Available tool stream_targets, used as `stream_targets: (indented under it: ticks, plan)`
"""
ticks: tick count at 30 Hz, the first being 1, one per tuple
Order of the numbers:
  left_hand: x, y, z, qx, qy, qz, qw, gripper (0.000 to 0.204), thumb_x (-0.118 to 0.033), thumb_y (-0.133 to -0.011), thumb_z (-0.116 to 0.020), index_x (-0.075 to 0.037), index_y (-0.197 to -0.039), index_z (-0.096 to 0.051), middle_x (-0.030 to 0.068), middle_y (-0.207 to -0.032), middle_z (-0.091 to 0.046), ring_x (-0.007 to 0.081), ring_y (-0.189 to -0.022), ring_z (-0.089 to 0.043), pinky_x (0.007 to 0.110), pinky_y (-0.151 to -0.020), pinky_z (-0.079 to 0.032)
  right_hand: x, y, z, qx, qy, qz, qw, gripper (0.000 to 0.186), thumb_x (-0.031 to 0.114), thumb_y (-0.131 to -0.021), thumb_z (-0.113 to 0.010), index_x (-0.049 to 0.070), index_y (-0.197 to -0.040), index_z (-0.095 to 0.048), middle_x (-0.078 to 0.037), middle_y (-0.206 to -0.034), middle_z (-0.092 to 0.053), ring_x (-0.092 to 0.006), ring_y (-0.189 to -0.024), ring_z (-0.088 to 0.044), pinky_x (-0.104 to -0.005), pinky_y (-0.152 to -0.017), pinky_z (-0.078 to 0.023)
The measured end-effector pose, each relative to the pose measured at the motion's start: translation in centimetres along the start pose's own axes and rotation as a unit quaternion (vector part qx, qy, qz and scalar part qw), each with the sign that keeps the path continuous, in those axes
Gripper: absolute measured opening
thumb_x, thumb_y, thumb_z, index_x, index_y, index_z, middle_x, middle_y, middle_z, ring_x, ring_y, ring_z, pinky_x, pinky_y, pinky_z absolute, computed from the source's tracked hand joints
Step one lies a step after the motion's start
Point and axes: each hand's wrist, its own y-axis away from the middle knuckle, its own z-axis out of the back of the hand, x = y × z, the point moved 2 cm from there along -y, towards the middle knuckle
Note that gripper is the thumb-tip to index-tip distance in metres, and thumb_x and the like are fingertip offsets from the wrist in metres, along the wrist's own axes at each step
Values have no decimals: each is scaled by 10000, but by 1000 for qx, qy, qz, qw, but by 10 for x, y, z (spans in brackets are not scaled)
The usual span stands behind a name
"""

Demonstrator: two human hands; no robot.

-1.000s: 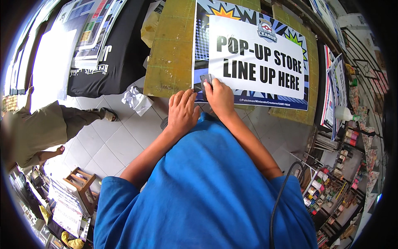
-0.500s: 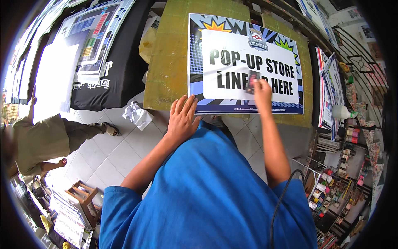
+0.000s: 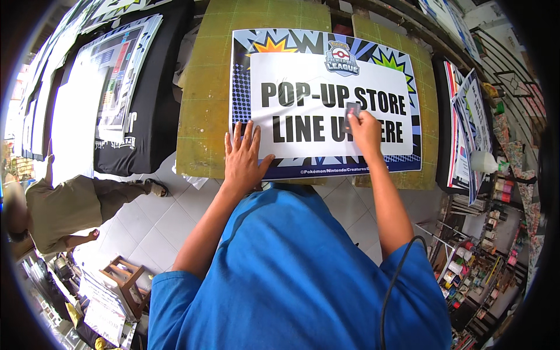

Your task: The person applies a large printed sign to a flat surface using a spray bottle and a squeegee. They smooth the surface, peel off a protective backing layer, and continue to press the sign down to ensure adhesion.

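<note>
A printed sign (image 3: 291,69) with large black lettering and a patterned border lies on a yellow-green work board (image 3: 198,116). My left hand (image 3: 246,156) rests flat on the sign's lower-left edge, fingers spread and pointing away from me. In my right hand (image 3: 364,133), a small dark flat squeegee (image 3: 352,109) is pinched and pressed against the sign's white middle, right of center, over the lettering. Some wrinkles or glare show on the surface left of that tool.
At left, another person (image 3: 64,213) stands beside a black-covered table (image 3: 134,154) piled with prints. A wooden stool (image 3: 125,280) stands lower left. Right of the board are stacked printed sheets (image 3: 469,128), a white bottle (image 3: 484,162) and shelves of paint containers (image 3: 466,262).
My right hand has swept the squeegee rightward from the sign's lower left. My left hand has moved forward onto the sign. The board and sign appear farther left in view.
</note>
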Motion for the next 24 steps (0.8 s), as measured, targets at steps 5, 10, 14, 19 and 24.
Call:
stream_targets:
  ticks: [5,10,14,19,24]
  plan:
    - [-5,1,-5,-3,-2,10,1000,771,-433,-878,-614,-38,-1481,-339,173,-1563,-264,375,-1474,-134,551,-1183,-71,38,5,-36,17,-4,17,1000,259,224,-874,-664,-8,-768,-614,-168,-630,-651,-308,-576,-669,-401,-537,-499]
    - [-6,0,-8,2,5,16,1000,803,-462,-873,-620,-33,-1485,-328,176,-1565,-259,370,-1477,-131,549,-1183,-67,63,6,-47,15,22,38,999,295,209,-865,-673,-19,-707,-574,-175,-595,-611,-317,-522,-609,-407,-512,-459]
    - [-7,0,-10,10,3,19,1000,831,-503,-868,-612,-30,-1488,-325,173,-1571,-249,355,-1483,-121,541,-1186,-62,84,10,-64,33,40,35,998,289,238,-872,-645,-25,-758,-608,-207,-654,-641,-382,-612,-643,-459,-576,-491]
    - [-5,-1,-11,10,-15,10,1000,858,-571,-875,-562,-35,-1496,-313,163,-1576,-243,335,-1490,-108,535,-1188,-55,110,12,-86,50,50,37,997,299,246,-880,-634,-25,-761,-596,-220,-674,-645,-396,-640,-646,-479,-604,-495]
    - [-6,-4,-7,6,7,8,1000,829,-515,-876,-592,-10,-1477,-325,202,-1562,-247,364,-1478,-136,541,-1182,-93,109,1,-94,16,-4,114,993,356,200,-859,-694,-10,-653,-494,-173,-537,-530,-312,-459,-516,-400,-471,-396]
